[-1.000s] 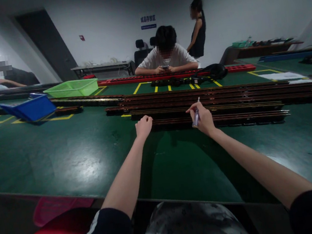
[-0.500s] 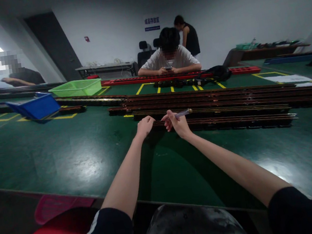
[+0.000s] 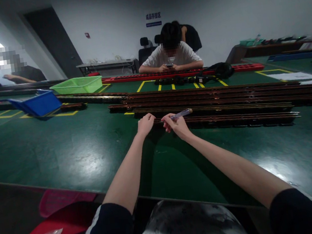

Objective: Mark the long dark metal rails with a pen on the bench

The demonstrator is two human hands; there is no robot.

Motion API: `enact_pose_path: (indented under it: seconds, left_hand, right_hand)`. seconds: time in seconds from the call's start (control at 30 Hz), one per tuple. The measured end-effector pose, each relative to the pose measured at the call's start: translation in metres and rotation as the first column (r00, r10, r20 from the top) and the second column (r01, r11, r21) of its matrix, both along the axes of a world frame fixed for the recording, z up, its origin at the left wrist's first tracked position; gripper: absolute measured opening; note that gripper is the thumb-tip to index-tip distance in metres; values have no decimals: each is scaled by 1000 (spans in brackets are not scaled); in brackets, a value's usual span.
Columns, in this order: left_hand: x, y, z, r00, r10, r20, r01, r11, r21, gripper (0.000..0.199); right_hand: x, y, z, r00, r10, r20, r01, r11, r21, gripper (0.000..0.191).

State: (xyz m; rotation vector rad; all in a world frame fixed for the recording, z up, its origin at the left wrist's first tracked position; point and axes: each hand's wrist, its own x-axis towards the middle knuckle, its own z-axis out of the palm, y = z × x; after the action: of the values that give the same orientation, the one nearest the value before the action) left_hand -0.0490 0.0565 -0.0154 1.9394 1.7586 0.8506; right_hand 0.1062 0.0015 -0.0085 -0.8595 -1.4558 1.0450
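Note:
My right hand is closed on a clear-barrelled pen, its back end pointing right and its tip toward the left. The pen tip is at the nearest long dark strip, which has thin coppery lines along it. Fingers bent, my left hand grips the left end of that same strip, just left of the pen; its fingertips are partly hidden. Behind it several more long dark strips lie side by side across the green table.
A blue bin and a light-green basket stand at the left. Black cables lie beyond the strips, before a red rail. Paper sheets lie at right. A person sits opposite holding a phone; others are farther back.
My right hand has turned inward, and its fingers have closed round the pen, bringing the tip to the strip. My left hand has stayed on the strip. The person standing behind has bent lower.

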Motion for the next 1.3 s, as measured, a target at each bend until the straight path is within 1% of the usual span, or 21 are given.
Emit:
enact_pose_path:
  seconds: [0.2,0.37,0.5,0.7,0.87,1.1,1.23,1.3]
  left_hand:
    - [0,-1,0,1000,12,-18,-12,1000,2,30]
    - [0,-2,-1,1000,-11,-2,11,1000,19,31]
    - [1,-5,2,1000,2,-24,-2,1000,8,32]
    - [2,-9,6,999,11,-40,-11,1000,-4,33]
    - [2,-10,5,1000,4,-17,-4,1000,-8,33]
    - [3,-11,9,998,20,-56,-21,1000,-10,33]
    - [3,-10,8,997,21,-70,-21,1000,-1,34]
    - [3,-9,7,998,15,-61,-15,1000,3,34]
  right_hand:
    - [0,2,-1,996,0,90,-2,1000,19,38]
    - [0,2,-4,988,23,152,-29,999,42,37]
    - [0,2,-4,985,-6,175,-4,999,54,36]
    - [-1,-2,-3,987,-77,145,70,996,51,38]
    - [0,-4,-1,984,-146,103,142,989,43,39]
    - [2,-2,-2,969,-136,207,116,988,103,29]
    - [2,0,-4,971,-132,199,113,988,104,25]
    - [2,2,-4,975,-122,188,110,991,74,23]
